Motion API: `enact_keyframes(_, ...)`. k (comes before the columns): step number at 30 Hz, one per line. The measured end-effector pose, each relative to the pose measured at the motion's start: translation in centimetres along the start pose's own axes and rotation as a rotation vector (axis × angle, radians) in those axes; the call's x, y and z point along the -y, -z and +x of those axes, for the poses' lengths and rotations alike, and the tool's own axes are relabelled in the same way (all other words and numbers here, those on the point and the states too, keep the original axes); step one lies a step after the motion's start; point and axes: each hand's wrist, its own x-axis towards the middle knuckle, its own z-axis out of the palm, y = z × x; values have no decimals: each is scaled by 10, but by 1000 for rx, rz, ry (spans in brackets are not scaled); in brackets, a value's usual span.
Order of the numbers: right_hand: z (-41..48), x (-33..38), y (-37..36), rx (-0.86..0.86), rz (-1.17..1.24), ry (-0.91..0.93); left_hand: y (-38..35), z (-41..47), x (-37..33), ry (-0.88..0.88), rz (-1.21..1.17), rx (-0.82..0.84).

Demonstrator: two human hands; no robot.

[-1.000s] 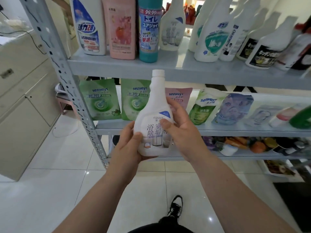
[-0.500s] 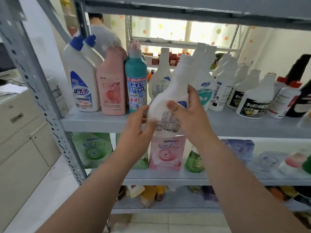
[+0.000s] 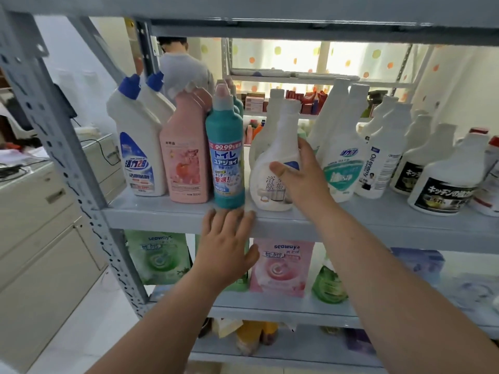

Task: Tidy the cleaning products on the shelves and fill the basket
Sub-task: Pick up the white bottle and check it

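A white bathroom-cleaner bottle (image 3: 270, 171) without a sprayer stands upright on the grey shelf (image 3: 172, 214), just right of a teal toilet-cleaner bottle (image 3: 226, 160). My right hand (image 3: 305, 179) grips its right side, thumb across the label. Below the teal bottle, my left hand (image 3: 226, 244) rests with straight fingers against the shelf's front edge and holds nothing. Further along the row stand white bottles with blue caps (image 3: 137, 147), a pink bottle (image 3: 186, 155) and several white bottles (image 3: 343, 147) to the right. No basket is in view.
Green and pink refill pouches (image 3: 280, 268) line the shelf below. A perforated grey upright (image 3: 67, 168) frames the left side. Beige cabinets (image 3: 40, 238) stand to the left. A person (image 3: 181, 68) stands behind the shelving. The floor is white tile.
The white bottle rose from waist height onto the upper shelf and now stands there. My left hand let go of it and dropped to the shelf's edge.
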Motion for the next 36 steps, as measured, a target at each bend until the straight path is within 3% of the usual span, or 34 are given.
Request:
enact_keyframes(7, 12, -6, -7, 35, -154, 12, -11, -2, 3, 7, -20, -58)
enact_keyframes(12, -1, -7, 1, 18, -795, 337, -16, -2, 2, 30, -31, -60)
enact_keyframes(14, -3, -5, -1, 68, -954, 348, -18, -2, 2, 25, -26, -65)
enact_keyframes(29, 25, -12, -23, 68, -925, 209, -10, -2, 3, 32, 0, 36)
enact_keyframes(36, -35, -35, -3, 142, -912, 188, -4, -3, 6, 11, -8, 63)
